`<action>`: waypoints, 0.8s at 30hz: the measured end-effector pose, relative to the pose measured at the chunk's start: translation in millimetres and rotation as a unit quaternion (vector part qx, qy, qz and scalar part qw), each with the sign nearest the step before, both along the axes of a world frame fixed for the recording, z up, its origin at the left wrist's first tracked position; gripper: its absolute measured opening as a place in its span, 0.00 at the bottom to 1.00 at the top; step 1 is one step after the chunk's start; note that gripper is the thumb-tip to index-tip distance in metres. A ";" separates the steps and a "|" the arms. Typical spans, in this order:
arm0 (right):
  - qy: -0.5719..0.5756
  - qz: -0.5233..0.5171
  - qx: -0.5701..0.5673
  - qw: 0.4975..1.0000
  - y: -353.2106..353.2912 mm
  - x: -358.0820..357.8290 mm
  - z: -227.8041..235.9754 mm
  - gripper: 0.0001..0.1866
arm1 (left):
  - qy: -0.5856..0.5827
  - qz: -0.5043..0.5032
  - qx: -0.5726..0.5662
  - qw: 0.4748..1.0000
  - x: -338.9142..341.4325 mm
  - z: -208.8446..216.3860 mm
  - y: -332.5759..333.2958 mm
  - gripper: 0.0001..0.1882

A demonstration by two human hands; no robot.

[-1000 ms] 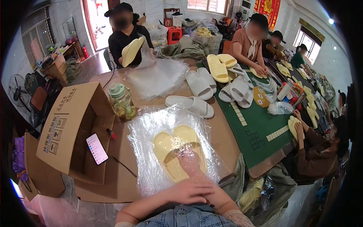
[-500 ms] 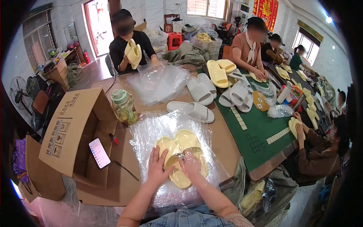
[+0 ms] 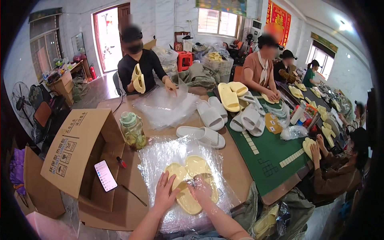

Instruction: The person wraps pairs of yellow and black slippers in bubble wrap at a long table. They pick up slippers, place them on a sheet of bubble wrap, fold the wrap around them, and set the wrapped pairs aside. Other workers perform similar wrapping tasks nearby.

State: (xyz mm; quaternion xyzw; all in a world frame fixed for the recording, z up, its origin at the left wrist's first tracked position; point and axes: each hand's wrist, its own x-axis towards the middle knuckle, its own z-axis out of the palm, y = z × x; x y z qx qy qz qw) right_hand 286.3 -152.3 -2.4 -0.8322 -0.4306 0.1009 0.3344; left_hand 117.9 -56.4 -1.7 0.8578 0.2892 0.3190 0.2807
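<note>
A pair of pale yellow slippers [image 3: 189, 203] lies side by side in a clear plastic bag [image 3: 154, 154] at the table's near edge. My left hand [image 3: 165, 192] rests on the left slipper, fingers stretched out and apart. Beside it, my right hand [image 3: 200, 188] reaches in under the glossy film, its fingers bent against the slipper straps. Glare on the plastic partly hides those fingertips. More flat clear bags appear to lie beneath this one.
An open cardboard box [image 3: 86, 160] stands left, near a phone [image 3: 105, 176] and a lidded jar [image 3: 133, 132]. Grey slippers [image 3: 201, 137] and loose clear bags [image 3: 166, 106] lie beyond. A green mat [image 3: 256, 172] is at right. Co-workers handle yellow slippers around the table.
The view has tilted up, so the table sits lower in the picture. Across the table, a co-worker's hand has shifted over the loose bags. My hands stay on the slippers.
</note>
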 end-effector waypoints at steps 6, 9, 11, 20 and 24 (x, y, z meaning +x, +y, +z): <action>-0.023 0.011 0.023 0.999 -0.1 -0.3 -3.6 0.21 | 0.003 0.001 -0.011 1.000 -1.6 3.6 -0.6 0.31; 0.044 -0.006 0.074 0.996 -3.9 2.4 -47.2 0.29 | -0.001 -0.007 -0.021 1.000 3.6 1.9 -2.0 0.31; 0.080 -0.027 -0.014 0.996 -0.9 3.7 -40.4 0.34 | 0.004 -0.007 -0.026 1.000 2.6 -6.8 1.8 0.31; 0.136 0.041 0.021 0.990 -2.9 2.4 -1.5 0.30 | 0.016 -0.018 -0.022 0.999 -0.4 -8.1 4.9 0.33; 0.111 0.031 -0.016 0.993 -0.9 4.0 -5.1 0.27 | 0.009 -0.027 -0.031 0.999 2.8 -7.4 3.0 0.32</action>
